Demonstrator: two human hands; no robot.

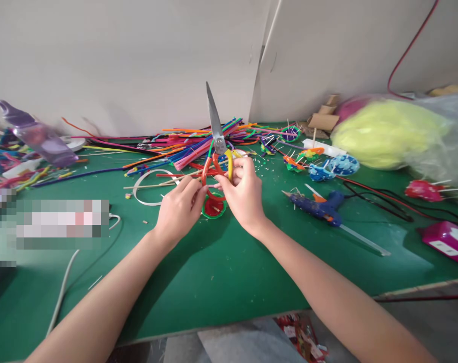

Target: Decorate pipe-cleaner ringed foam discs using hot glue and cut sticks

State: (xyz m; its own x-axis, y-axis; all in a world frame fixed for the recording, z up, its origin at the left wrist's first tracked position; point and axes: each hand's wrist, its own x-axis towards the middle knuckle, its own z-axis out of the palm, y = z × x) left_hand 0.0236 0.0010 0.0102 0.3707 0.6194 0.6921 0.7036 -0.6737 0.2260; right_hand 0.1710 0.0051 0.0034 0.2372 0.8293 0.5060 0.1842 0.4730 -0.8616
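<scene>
My right hand (244,191) is closed round the yellow and orange handles of a pair of scissors (216,121). Their blades point upward and lie together. Close beside it, my left hand (179,209) is closed, thumb and fingertips pinched by the orange handle. A thin pink pipe cleaner (212,186) shows at the left fingertips; its ends are hidden. Just below the fingers is a small round piece (214,206), red with a green rim. Whether it hangs from the fingers or lies on the table I cannot tell.
Loose colourful pipe cleaners (191,146) lie along the back of the green table (213,282). A blue glue gun (319,205) and several small craft pieces (321,169) are to the right, near a yellow bundle (387,131). At left stands a tilted purple bottle (43,138); a white ring (138,190) lies nearer.
</scene>
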